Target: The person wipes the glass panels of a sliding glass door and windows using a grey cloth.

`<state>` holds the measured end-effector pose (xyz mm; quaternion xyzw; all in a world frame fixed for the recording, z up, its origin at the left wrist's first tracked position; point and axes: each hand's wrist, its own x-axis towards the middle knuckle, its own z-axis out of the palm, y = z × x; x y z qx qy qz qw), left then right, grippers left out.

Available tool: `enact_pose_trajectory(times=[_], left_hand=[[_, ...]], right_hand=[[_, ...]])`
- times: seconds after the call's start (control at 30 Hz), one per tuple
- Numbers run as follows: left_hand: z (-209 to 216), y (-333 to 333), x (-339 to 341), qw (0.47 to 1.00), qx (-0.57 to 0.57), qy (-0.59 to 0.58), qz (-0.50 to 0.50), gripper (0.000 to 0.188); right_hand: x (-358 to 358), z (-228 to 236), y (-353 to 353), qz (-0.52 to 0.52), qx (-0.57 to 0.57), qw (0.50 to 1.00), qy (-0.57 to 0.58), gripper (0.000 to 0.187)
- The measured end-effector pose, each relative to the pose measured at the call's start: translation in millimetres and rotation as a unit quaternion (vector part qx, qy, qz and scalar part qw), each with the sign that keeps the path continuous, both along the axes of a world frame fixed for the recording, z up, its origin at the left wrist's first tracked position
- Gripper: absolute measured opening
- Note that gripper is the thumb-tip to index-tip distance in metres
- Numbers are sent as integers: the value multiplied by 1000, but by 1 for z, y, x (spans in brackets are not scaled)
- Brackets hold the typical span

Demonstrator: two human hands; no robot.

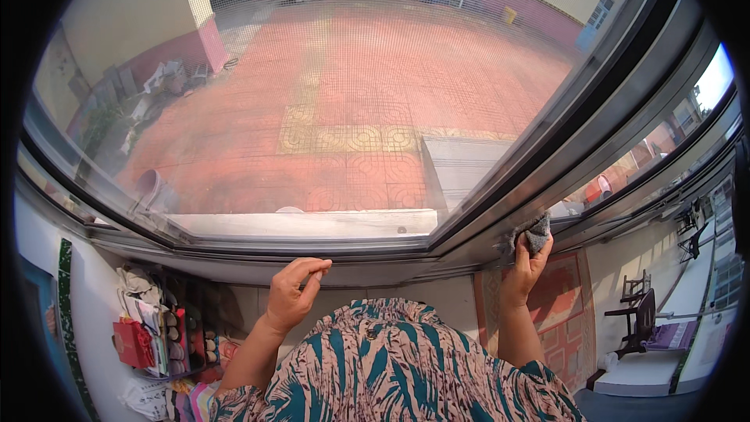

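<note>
My right hand [525, 273] grips a crumpled grey cloth [537, 234] between thumb and fingers. That cloth rests against the lower part of the metal window frame [476, 236], to the right of the big glass pane. Closer to the middle, my left hand [294, 295] hovers just in front of the frame's bottom rail [312, 254]. Its fingers are curled in toward the thumb, and nothing shows in them. The large window pane [351, 101] stands before me with a fine mesh screen across it.
Below on the left is a rack [191, 336] of shoes with a red bag [134, 342] beside it. A patterned red rug [558, 312] lies on the floor at right, with a dark wooden chair [641, 319] beyond. Outside the glass spreads a red-tiled yard [375, 70].
</note>
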<state>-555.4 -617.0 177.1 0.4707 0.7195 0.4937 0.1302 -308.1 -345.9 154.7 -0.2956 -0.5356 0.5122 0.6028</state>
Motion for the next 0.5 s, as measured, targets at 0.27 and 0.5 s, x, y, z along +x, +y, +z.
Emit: enact_pose_trajectory(times=[0.27, 0.5], left_hand=[[22, 36, 16, 959, -25, -183, -217, 29], [14, 34, 22, 823, -84, -510, -235, 94]], right_hand=[[-2, 31, -79, 44, -12, 998, -38, 34], [-50, 29, -95, 455, -188, 864, -104, 43]])
